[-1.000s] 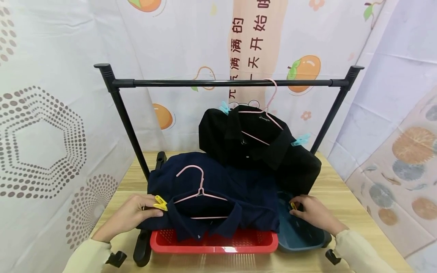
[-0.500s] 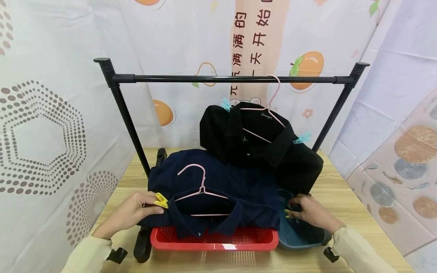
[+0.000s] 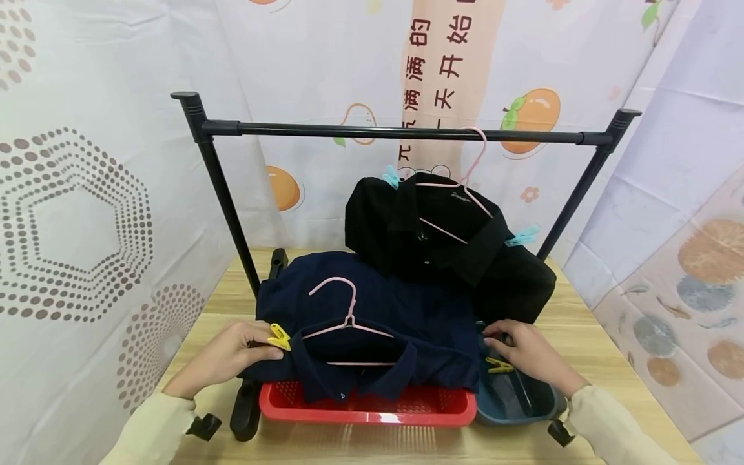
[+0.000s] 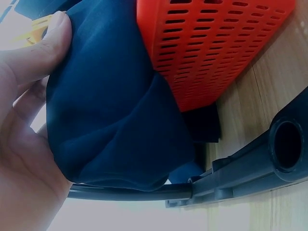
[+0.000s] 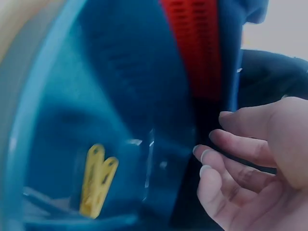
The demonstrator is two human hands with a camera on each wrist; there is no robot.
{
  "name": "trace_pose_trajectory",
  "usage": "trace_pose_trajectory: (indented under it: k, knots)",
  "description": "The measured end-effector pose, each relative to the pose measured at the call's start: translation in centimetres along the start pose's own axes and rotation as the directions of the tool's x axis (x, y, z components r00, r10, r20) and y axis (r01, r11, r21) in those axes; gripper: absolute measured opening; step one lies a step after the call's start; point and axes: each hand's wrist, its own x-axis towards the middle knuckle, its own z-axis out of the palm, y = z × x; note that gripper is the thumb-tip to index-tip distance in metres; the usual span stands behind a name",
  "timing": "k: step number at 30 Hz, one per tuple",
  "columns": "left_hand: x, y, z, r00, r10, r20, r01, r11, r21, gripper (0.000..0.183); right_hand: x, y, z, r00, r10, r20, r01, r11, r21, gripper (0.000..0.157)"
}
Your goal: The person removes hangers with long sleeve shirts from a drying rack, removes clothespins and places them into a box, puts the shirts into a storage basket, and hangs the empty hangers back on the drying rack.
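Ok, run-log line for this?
Left hand: holds navy collared fabric shirt; right hand: empty, at blue plastic basin; yellow plastic clothespin: in basin

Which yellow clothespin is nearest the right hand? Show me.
The yellow clothespin lying in the blue basin; the other is at the navy shirt, by the left hand.

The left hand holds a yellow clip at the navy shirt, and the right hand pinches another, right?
Not quite: the right hand pinches no clip; the right wrist view shows the other yellow clip lying in the blue basin. The left hand does hold a yellow clip at the navy shirt.
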Motion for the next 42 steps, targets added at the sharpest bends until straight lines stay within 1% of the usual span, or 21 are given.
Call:
trace_pose_trajectory:
  k: [4,8,12,16,20,24,27,31,35,38,42]
  knots:
    - [0.2,-0.1,0.0,1.000,0.012,-0.005,-0.012,1.000,0.015,0.015,0.1,-1.7,-0.5,0.998,-0.045,-0.052,0.046,0.999,0.014,0.008]
    - [0.3,-0.1,0.0,1.000,0.011,-0.010,-0.011,0.999,0.033,0.013,0.5,-3.5,-1.2,0.990,-0.089,-0.106,0.093,0.995,0.039,0.008]
    - [0.3,0.0,-0.1,1.000,0.007,-0.010,-0.006,0.999,0.036,0.013,0.9,-5.5,-2.0,0.982,-0.140,-0.128,0.148,0.987,0.057,0.008]
    - [0.4,0.0,-0.2,1.000,0.011,-0.022,-0.010,0.999,0.049,0.015,1.3,-7.4,-2.5,0.973,-0.191,-0.127,0.202,0.977,0.076,0.012]
    - [0.5,0.0,0.0,1.000,0.021,-0.023,-0.020,0.998,0.062,0.014,1.5,-8.9,-2.6,0.962,-0.243,-0.123,0.256,0.961,0.104,0.019]
    - [0.6,0.0,0.1,0.999,0.028,-0.016,-0.027,0.998,0.058,0.014,1.7,-10.2,-2.4,0.943,-0.310,-0.124,0.325,0.937,0.131,0.024]
    - [0.6,-0.1,0.2,0.999,0.037,-0.019,-0.036,0.998,0.056,0.015,2.2,-11.1,-2.1,0.930,-0.349,-0.113,0.364,0.919,0.152,0.024]
    - [0.4,0.0,0.1,0.999,0.040,-0.030,-0.038,0.997,0.068,0.016,3.0,-12.3,-1.5,0.923,-0.377,-0.079,0.385,0.905,0.181,0.018]
    - [0.3,0.2,0.0,0.999,0.012,-0.031,-0.010,0.997,0.081,0.015,3.8,-13.5,-0.8,0.919,-0.391,-0.046,0.391,0.894,0.217,0.013]
    - [0.1,0.3,0.1,1.000,-0.010,-0.021,0.011,0.997,0.076,0.014,4.3,-14.3,-0.3,0.912,-0.410,-0.032,0.405,0.882,0.239,0.012]
    - [0.0,0.4,0.2,1.000,-0.012,-0.017,0.013,0.998,0.056,0.014,4.7,-15.5,0.1,0.894,-0.448,-0.029,0.440,0.861,0.257,0.013]
